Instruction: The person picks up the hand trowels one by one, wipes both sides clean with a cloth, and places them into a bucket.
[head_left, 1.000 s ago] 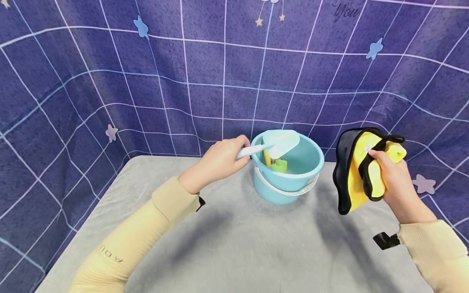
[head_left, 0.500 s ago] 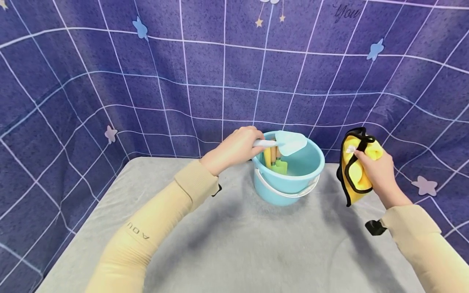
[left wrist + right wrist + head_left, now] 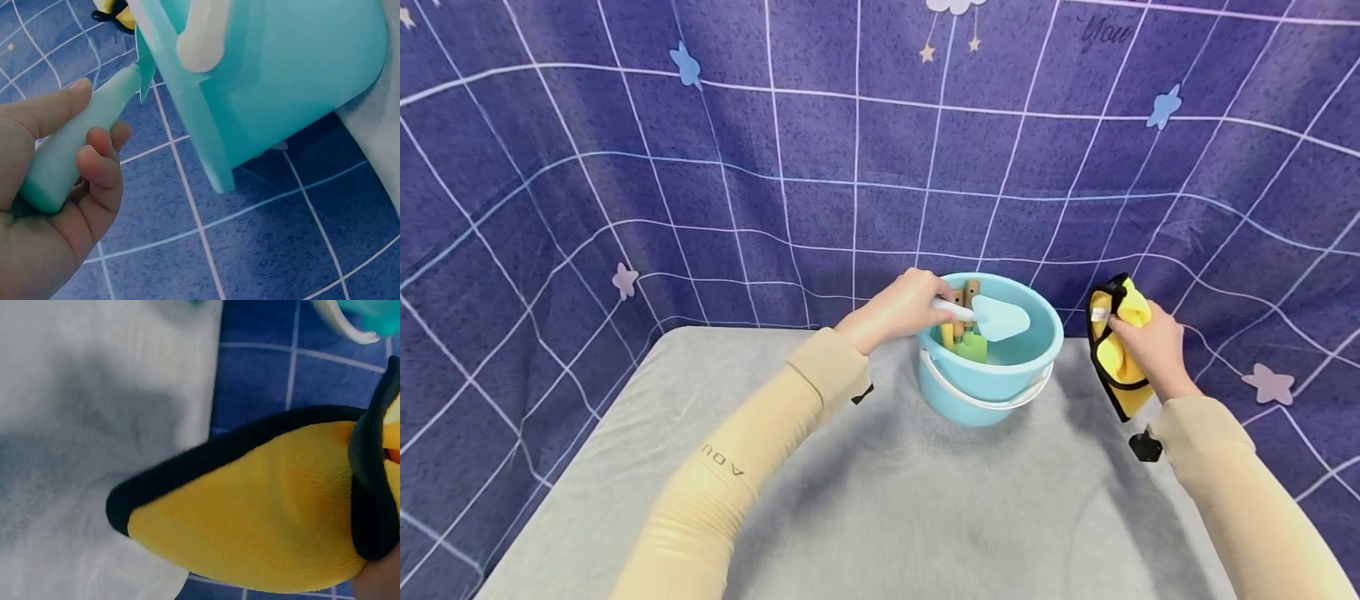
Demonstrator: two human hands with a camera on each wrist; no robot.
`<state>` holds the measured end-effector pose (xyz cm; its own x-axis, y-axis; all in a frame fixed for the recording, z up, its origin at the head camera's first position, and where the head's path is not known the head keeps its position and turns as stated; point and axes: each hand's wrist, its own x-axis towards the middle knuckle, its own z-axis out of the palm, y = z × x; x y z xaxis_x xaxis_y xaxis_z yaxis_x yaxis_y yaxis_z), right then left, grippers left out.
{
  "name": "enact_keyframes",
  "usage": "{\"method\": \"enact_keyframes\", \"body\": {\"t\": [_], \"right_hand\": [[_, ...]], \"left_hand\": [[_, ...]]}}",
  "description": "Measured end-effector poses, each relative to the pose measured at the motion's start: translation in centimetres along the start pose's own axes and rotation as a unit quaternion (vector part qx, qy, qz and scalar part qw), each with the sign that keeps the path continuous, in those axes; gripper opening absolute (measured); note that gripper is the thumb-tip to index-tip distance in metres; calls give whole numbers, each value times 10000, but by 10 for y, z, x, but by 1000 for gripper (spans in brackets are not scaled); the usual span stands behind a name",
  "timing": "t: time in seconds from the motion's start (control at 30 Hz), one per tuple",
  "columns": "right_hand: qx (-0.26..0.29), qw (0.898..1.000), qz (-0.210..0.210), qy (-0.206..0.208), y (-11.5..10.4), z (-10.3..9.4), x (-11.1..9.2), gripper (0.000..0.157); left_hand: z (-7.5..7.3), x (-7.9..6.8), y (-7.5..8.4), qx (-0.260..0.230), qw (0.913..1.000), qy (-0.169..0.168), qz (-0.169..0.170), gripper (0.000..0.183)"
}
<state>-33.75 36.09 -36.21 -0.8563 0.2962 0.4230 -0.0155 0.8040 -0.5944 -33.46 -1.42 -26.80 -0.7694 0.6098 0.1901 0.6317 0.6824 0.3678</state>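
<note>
My left hand point(image 3: 898, 310) grips the pale blue handle of a small trowel point(image 3: 1002, 318), whose blade lies over the mouth of a light blue bucket point(image 3: 992, 382). In the left wrist view the thumb and curled fingers wrap the trowel handle point(image 3: 87, 131) beside the bucket's rim. Inside the bucket lean a green-bladed hand tool point(image 3: 972, 347), wooden handles point(image 3: 972, 292) and a yellow piece point(image 3: 947, 336). To the bucket's right, my right hand point(image 3: 1156, 346) holds a bunched yellow cloth point(image 3: 1116, 354) with black edging and a white tag. Its lower corner hangs down over the grey surface.
A white carrying handle point(image 3: 977, 402) hangs across the bucket's front. The bucket stands near the back edge of a grey cloth-covered table point(image 3: 940, 508). Behind it hangs a dark blue curtain point(image 3: 820, 133) with grid lines and stars.
The left hand has moved right with the trowel, bringing its blade further across the bucket's mouth. The right hand has moved left, closer to the bucket, with the yellow cloth.
</note>
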Motion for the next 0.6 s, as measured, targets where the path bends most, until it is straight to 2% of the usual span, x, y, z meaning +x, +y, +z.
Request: {"method": "enact_keyframes", "body": {"t": [0.37, 0.6], "right_hand": [[-533, 9981, -32, -307, 33, 32, -1, 36], [-1188, 9899, -201, -744, 45, 52, -6, 46]], "left_hand": [[13, 13, -8, -5, 9996, -239, -172, 20], [22, 18, -11, -111, 9991, -364, -211, 14]]}}
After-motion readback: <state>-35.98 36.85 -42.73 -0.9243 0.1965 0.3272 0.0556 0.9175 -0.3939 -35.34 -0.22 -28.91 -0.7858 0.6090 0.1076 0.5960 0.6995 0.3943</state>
